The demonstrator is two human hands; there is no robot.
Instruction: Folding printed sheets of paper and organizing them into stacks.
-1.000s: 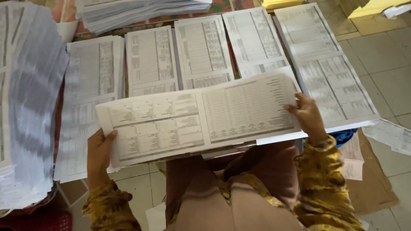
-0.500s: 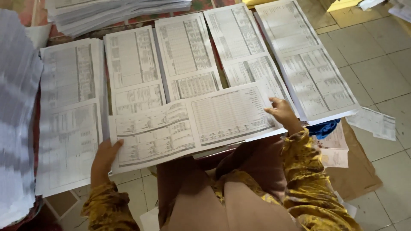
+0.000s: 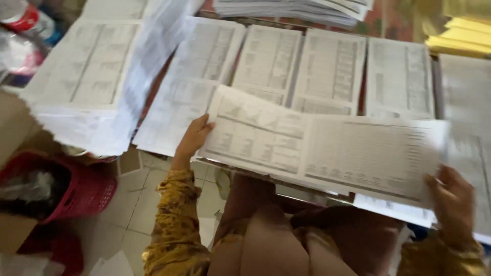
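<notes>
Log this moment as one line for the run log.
left hand: holds sheet's left edge | right hand: holds right edge | sheet: wide, printed, over lap | paper stacks: in row beyond | red basket: on floor, left

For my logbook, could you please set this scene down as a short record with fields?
left hand: grips the left edge of the wide printed sheet
right hand: grips the sheet's right end
sheet: held flat above the lap, blurred
behind it: row of printed paper stacks side by side
far left: fanned paper pile
lower left: red basket on the tiled floor
top right: yellow paper stack
</notes>
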